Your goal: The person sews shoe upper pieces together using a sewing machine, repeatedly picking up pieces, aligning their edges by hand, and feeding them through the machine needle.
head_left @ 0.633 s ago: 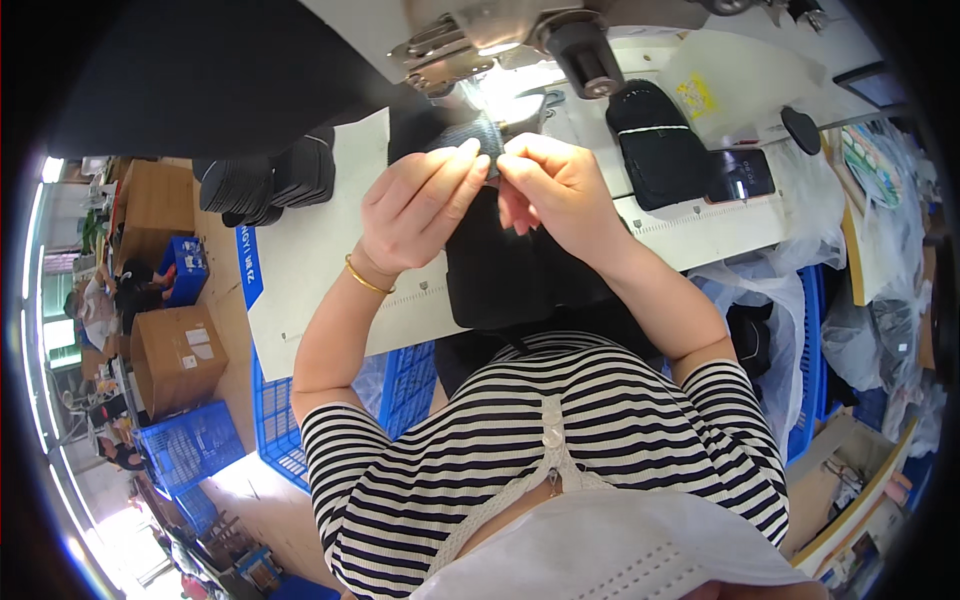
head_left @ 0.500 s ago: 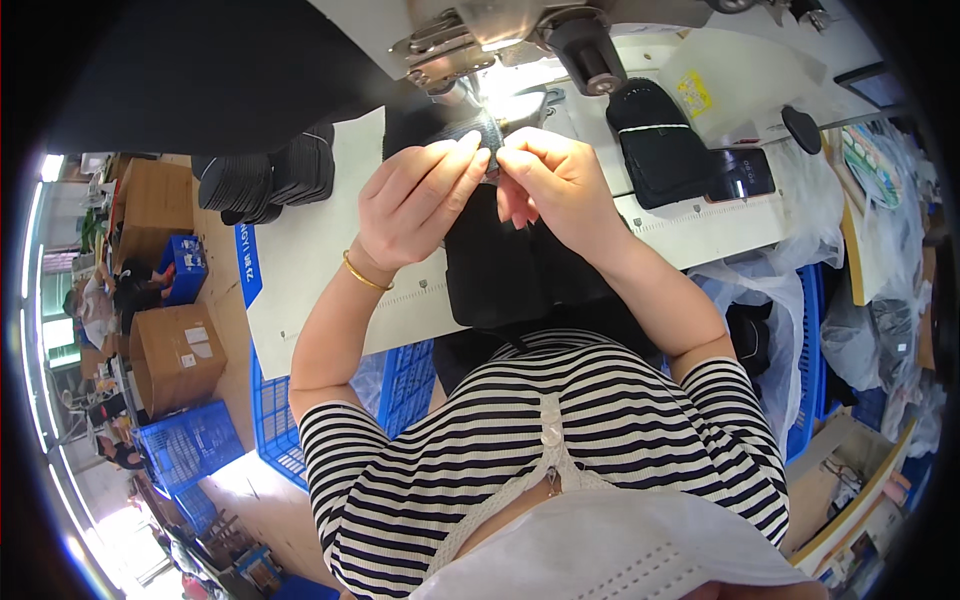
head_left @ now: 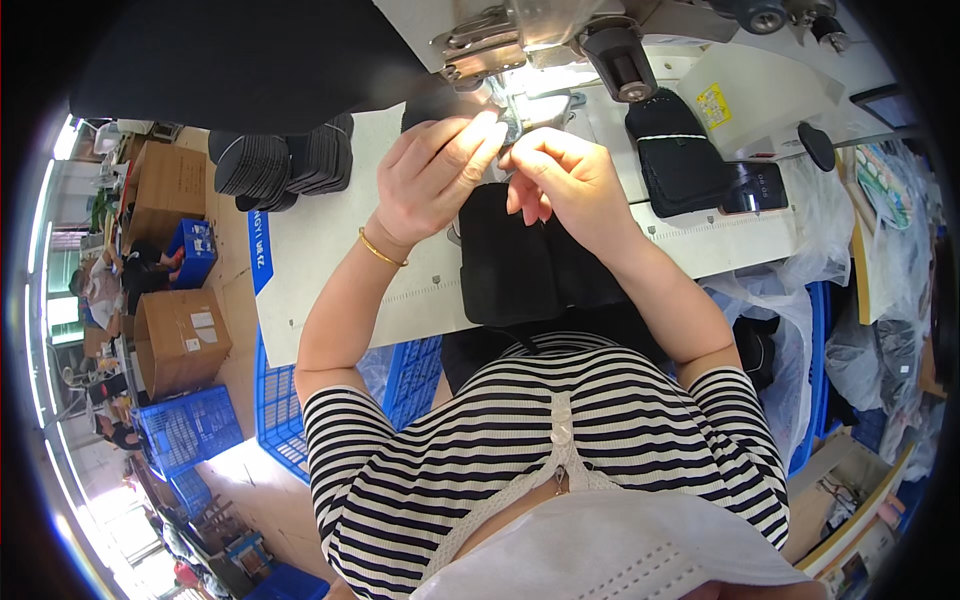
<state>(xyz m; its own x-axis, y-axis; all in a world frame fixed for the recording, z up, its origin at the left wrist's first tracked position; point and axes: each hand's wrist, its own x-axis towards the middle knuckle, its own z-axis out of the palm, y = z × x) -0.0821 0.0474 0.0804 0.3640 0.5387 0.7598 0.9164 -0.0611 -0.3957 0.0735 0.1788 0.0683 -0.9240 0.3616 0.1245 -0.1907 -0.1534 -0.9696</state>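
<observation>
With left hand (head_left: 430, 180) and right hand (head_left: 575, 185) curled nearly fingertip-to-fingertip below sewing machine (head_left: 490, 40), upper centre, with any grip hidden. Note black fabric piece (head_left: 508, 265) at centre, by worktop (head_left: 320, 240) edge. Probably positioning small work; calls for steady fingertip alignment.

At the left, the tan floor (head_left: 290, 520) is lined with cartons (head_left: 182, 342) and a blue crate (head_left: 190, 430) and whitened in one patch by glare (head_left: 243, 460), while the far side of the room is lit by bright windows (head_left: 66, 332) and long strip lights (head_left: 33, 350).
</observation>
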